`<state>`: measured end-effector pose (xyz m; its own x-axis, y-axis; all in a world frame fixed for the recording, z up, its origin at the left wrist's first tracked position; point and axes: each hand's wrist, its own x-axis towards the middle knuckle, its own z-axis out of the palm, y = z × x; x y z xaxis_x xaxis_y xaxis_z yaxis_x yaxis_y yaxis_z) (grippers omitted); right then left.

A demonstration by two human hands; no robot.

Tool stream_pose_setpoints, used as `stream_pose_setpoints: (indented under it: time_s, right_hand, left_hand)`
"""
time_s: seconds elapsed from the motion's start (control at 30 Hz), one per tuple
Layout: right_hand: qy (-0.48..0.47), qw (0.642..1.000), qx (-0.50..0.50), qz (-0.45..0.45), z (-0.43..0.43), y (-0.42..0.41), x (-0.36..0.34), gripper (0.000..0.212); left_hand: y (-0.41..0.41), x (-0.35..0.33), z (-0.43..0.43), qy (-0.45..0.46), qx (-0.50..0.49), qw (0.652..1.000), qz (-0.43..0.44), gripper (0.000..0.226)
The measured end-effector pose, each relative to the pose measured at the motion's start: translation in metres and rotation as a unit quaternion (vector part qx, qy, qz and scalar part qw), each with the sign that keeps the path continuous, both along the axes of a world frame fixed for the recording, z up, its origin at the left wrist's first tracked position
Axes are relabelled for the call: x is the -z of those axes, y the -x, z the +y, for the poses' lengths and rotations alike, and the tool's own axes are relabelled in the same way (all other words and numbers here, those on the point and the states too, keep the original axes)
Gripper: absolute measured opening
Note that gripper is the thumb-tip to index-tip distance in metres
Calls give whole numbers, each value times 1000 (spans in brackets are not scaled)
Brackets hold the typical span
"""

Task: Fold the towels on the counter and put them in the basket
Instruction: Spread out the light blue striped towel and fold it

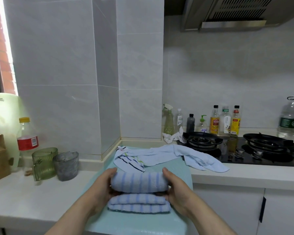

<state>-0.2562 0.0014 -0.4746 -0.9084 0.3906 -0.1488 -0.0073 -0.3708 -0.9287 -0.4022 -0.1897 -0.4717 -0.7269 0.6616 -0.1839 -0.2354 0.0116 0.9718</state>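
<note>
Item: pale-blue striped terry towel [139,182], part-folded, on light-teal mat [134,223] at the counter's near edge.
Long axis runs left to right. Left hand [102,185] grips its left end and right hand [175,187] its right end, fingers curled round the top fold, equally near. Unfolded plain pale-blue towel [168,155] lies just behind (basket not in view).
</note>
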Motion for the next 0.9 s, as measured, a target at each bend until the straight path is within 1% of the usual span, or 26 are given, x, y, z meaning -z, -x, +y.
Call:
stream_pose_setpoints:
  time_s: [0.03,0.07,0.13,0.17,0.2,0.23,0.3,0.33,0.4,0.43,0.47,0.57,0.6,0.73,0.8,0.9]
  right_hand:
    - [-31,999,5,-12,-1,1,2,36]
    - [-78,997,14,-23,-4,1,1,32]
    - [-179,982,35,-50,-9,1,0,25]
    - [-208,976,44,-56,-9,1,1,22]
    - [-217,973,47,-61,-9,1,1,21]
    - [-217,973,45,-59,-9,1,1,26]
    - [-211,975,39,-62,-9,1,2,41]
    - [-207,976,31,-62,-10,-1,1,42]
    - [-192,979,19,-59,-11,-1,2,30]
    - [-193,979,23,-60,-12,0,2,29]
    - [-209,975,35,-66,-12,1,3,31]
    - [-261,961,71,-63,-11,6,8,14]
    - [-272,957,75,-63,-11,6,8,12]
    - [-320,943,47,-80,-11,-1,7,20]
    - [-361,929,33,-78,-8,-3,10,23]
    - [-424,903,25,-71,-7,-3,16,25]
  left_hand:
    - [-2,1,1,21,0,999,25,49]
    - [-5,2,2,42,-4,997,63,49]
    - [-9,3,2,74,-46,986,143,35]
    - [-11,2,2,71,-57,983,158,26]
    - [-11,3,1,63,-61,983,160,18]
    - [-11,3,1,57,-58,984,157,15]
    - [-11,8,-1,50,-50,986,152,23]
    - [-12,11,-2,51,-48,985,158,28]
    - [-11,16,-3,61,-49,981,177,33]
    - [-9,19,-4,70,-50,979,185,34]
    - [-8,20,-4,80,-49,977,193,34]
    - [-8,21,-7,100,-36,970,219,35]
    - [-8,21,-7,103,-37,969,222,35]
    - [-6,23,-9,112,-33,963,242,25]
    - [-4,26,-9,125,-19,953,275,30]
    - [-9,23,-10,147,-9,937,317,32]
